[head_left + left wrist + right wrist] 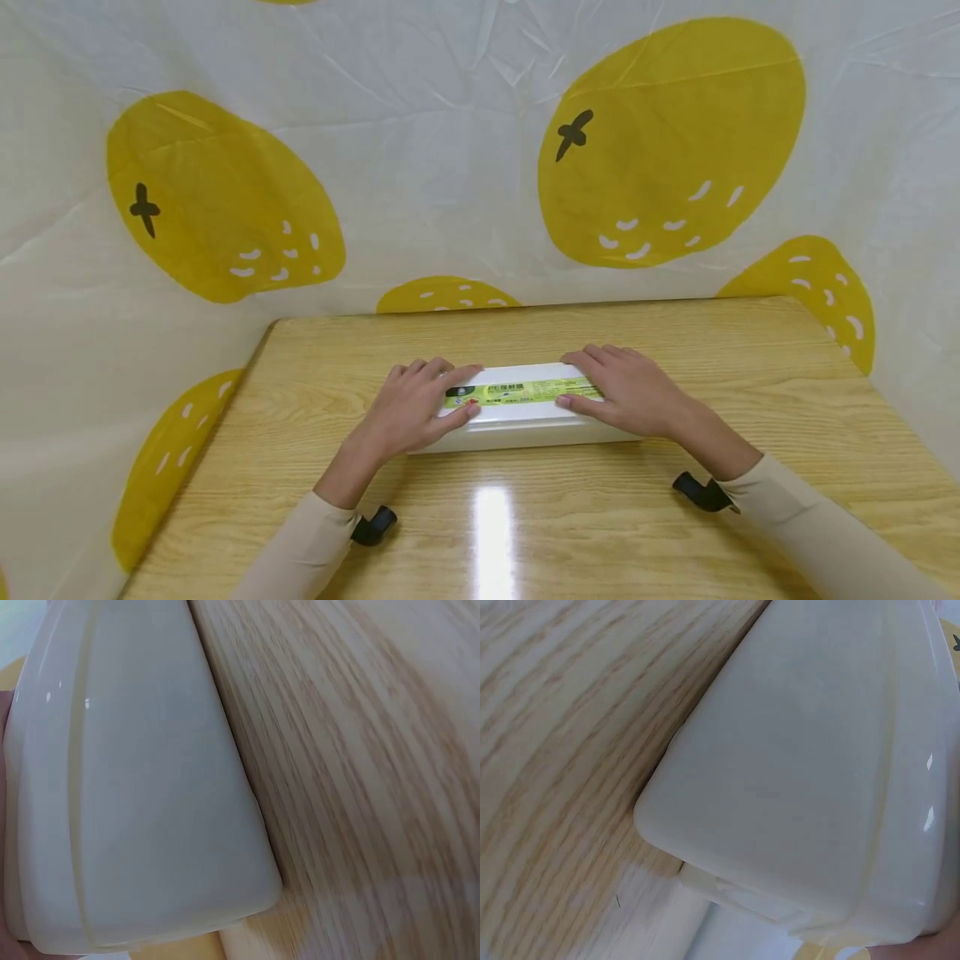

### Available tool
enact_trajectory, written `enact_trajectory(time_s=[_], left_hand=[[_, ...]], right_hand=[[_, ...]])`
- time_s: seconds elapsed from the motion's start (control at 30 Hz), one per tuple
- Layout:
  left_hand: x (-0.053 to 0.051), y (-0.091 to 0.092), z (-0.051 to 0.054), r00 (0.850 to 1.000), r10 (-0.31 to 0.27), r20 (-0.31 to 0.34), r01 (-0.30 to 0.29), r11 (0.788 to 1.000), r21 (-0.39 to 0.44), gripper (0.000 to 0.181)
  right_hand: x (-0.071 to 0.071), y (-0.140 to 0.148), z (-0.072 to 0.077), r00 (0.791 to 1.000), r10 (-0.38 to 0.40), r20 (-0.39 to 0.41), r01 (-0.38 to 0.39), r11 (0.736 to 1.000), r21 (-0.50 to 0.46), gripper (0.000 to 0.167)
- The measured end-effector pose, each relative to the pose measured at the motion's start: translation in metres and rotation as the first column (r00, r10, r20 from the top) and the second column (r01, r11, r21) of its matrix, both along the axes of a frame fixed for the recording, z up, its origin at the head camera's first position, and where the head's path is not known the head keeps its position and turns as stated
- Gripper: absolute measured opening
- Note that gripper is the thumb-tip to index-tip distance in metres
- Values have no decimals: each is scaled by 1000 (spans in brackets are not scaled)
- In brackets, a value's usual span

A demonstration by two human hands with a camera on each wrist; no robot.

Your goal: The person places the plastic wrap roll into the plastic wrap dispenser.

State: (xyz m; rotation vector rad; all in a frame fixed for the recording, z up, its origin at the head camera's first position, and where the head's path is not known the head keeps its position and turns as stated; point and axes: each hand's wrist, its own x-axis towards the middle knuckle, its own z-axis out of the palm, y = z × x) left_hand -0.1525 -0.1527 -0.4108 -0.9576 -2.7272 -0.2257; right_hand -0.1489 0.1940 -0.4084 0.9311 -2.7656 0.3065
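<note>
A long white cling film box [528, 429] lies crosswise on the wooden table, with a green printed label [517, 393] along its lid. My left hand [405, 408] grips its left end, thumb at the front and fingers over the back of the lid. On the right end, my right hand [637, 390] holds it in much the same way. Up close, the left wrist view shows the smooth side of the box [165, 772] resting on the wood. A similar side of the box [780, 765] fills the right wrist view. The far side and most fingertips are hidden.
The wood-grain table [337, 342] spreads around the box, its back edge near the wall. A pale sheet with yellow fruit prints [442, 167] hangs behind and along the sides. Black wrist mounts [701, 492] sit under both sleeves.
</note>
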Motion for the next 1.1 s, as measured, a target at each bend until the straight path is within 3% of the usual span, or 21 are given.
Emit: enact_trajectory(time_s=[0.47,0.63,0.83,1.1], left_hand=[[1,2,4,1000,-18,-10,17,998,-61,60],[6,16,13,997,-72,1,72,996,-49,62],[9,33,6,993,-107,-40,100,983,-153,68],[6,11,5,998,-66,6,66,994,-83,61]], right_hand=[[5,-4,5,1000,16,-3,-15,997,75,72],[5,-14,11,998,60,26,-61,997,55,75],[6,-28,5,995,98,-14,-96,993,73,76],[6,-7,7,999,37,22,-38,998,52,75]])
